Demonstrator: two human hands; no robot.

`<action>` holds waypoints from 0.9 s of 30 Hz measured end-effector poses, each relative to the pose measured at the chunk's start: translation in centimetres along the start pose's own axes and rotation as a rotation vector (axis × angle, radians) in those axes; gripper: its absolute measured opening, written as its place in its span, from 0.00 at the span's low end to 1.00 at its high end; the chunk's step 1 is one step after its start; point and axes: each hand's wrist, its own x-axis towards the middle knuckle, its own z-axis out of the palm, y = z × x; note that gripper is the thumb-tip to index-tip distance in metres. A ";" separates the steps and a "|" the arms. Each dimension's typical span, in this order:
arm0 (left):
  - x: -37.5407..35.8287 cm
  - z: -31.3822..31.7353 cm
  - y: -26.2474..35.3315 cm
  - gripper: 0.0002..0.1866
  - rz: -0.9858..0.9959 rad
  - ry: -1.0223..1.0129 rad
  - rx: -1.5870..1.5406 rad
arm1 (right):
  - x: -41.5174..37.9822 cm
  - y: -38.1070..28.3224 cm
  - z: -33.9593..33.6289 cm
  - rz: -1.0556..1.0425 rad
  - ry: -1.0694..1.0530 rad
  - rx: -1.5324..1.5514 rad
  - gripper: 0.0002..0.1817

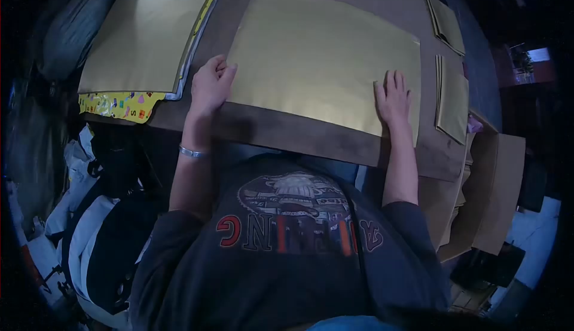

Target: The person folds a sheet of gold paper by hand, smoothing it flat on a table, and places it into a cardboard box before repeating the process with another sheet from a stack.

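A large gold-coloured sheet of paper (317, 56) lies flat on the brown table (287, 129) in front of me. My right hand (394, 99) rests palm down on its right front part, fingers stretched out and slightly apart. At the sheet's left front corner is my left hand (210, 85), its fingers curled in and the thumb beside the paper's edge. Whether anything sits inside those curled fingers is hidden.
A stack of gold sheets (149, 32) over yellow patterned wrapping (113, 105) lies at the left. Two folded gold bundles, a far one (445, 23) and a near one (452, 98), lie along the right edge. An open cardboard box (499, 187) stands right of the table.
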 end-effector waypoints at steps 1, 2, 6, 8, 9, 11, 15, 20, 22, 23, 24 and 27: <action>0.1 -0.3 0.7 0.28 0.039 0.002 0.108 | -1.0 -2.1 -0.2 -0.089 -0.011 -0.009 0.37; 0.2 -0.1 0.5 0.28 0.038 -0.001 0.108 | -1.9 -3.9 -0.3 -0.178 -0.022 -0.017 0.38; 0.7 0.8 -1.0 0.25 -0.009 -0.076 -0.212 | -4.7 -11.4 -2.3 -0.529 -0.145 0.070 0.45; 0.5 0.4 -0.1 0.22 -0.010 -0.162 -0.344 | -5.1 -13.9 -2.6 -0.648 -0.165 0.125 0.46; 0.3 0.3 0.2 0.22 -0.009 -0.153 -0.344 | -5.1 -14.8 -2.5 -0.690 -0.166 0.139 0.45; 0.1 0.4 0.6 0.23 -0.139 -0.242 -0.785 | -5.0 -16.0 -3.1 -0.710 -0.167 0.142 0.46; 0.5 0.7 -0.8 0.22 -0.139 -0.307 -0.657 | -4.9 -16.8 -2.8 -0.704 -0.119 0.135 0.47; 0.4 -1.0 -0.8 0.28 -0.056 -0.095 -0.464 | -4.9 -18.2 -3.5 -0.684 -0.179 0.150 0.40; -0.6 -2.8 -0.3 0.29 0.056 -0.072 -0.191 | -4.3 -18.5 -4.2 -0.669 -0.234 0.157 0.40; -1.2 -3.3 -0.3 0.30 0.167 -0.049 0.081 | -4.2 -18.5 -4.2 -0.670 -0.234 0.156 0.40; -1.4 -3.6 -0.6 0.36 0.267 -0.139 0.073 | -4.2 -18.5 -4.2 -0.671 -0.221 0.159 0.39; -2.6 -3.3 -0.8 0.40 0.575 -0.178 0.447 | -4.1 -18.2 -3.2 -0.721 -0.115 0.181 0.36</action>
